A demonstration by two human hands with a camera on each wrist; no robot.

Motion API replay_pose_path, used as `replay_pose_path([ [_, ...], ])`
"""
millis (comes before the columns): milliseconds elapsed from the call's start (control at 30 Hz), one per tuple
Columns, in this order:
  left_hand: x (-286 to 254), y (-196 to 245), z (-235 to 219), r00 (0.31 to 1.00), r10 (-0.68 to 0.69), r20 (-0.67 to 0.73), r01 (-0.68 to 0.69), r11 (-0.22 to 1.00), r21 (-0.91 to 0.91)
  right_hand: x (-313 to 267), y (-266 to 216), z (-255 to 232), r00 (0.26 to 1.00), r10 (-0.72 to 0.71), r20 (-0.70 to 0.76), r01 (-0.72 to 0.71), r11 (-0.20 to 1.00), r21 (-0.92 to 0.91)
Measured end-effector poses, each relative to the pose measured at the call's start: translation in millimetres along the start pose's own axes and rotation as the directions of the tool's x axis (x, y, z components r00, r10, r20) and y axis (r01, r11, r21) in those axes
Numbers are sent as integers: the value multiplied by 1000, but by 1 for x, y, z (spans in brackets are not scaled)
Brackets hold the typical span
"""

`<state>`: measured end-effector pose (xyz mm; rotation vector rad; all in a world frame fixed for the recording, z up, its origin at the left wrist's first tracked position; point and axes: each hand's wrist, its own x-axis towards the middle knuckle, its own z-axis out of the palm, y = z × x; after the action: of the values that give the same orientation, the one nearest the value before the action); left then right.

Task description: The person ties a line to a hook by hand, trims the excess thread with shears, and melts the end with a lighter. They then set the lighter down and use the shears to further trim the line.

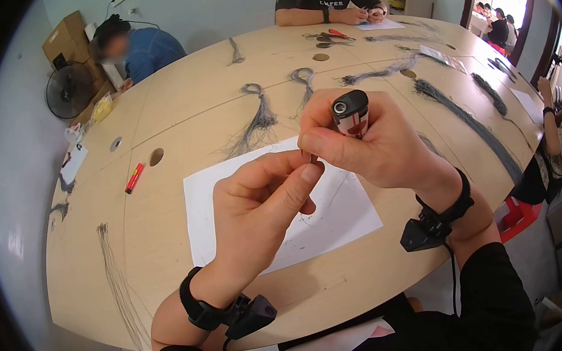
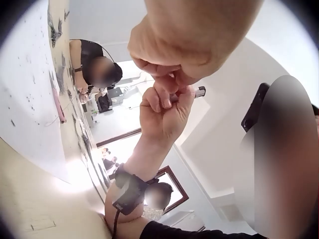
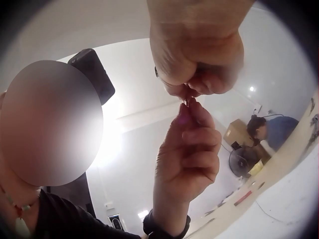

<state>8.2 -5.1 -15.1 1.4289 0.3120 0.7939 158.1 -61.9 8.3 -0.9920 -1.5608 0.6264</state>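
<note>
Both hands meet above a white sheet of paper [image 1: 358, 212] in the head view. The right hand [image 1: 374, 137] has its fingers curled round a lighter [image 1: 352, 117] with a dark top, its metal end facing up. Its thumb and fingertip come together at the left fingertips. The left hand [image 1: 256, 201] pinches something small and thin between thumb and forefinger; what it is cannot be made out. In the right wrist view the left hand [image 3: 187, 154] reaches up to the right hand [image 3: 199, 55], and the fingertips nearly touch. The lighter's end [image 2: 200, 91] shows beside the right hand [image 2: 164, 117] in the left wrist view.
Bundles of grey wire or thread [image 1: 259, 114] lie across the table [image 1: 195, 343]. A red lighter [image 1: 135, 178] is at the left, near a round hole [image 1: 156, 157]. Pliers [image 1: 334, 36] lie toward the far side. Other people sit around the table.
</note>
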Motion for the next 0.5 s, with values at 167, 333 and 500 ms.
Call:
replay_pose_path([
  [167, 1, 0, -1, 999, 13, -29, -11, 999, 48, -1, -1, 0, 1000, -10, -12, 10, 1000, -7],
  [333, 2, 2, -1, 998, -32, -50, 28, 996, -81, 1, -4, -6, 999, -51, 3, 51, 987, -152],
  [500, 1, 4, -2, 999, -27, -31, 23, 994, -108, 0, -6, -7, 998, -60, 22, 64, 972, -225],
])
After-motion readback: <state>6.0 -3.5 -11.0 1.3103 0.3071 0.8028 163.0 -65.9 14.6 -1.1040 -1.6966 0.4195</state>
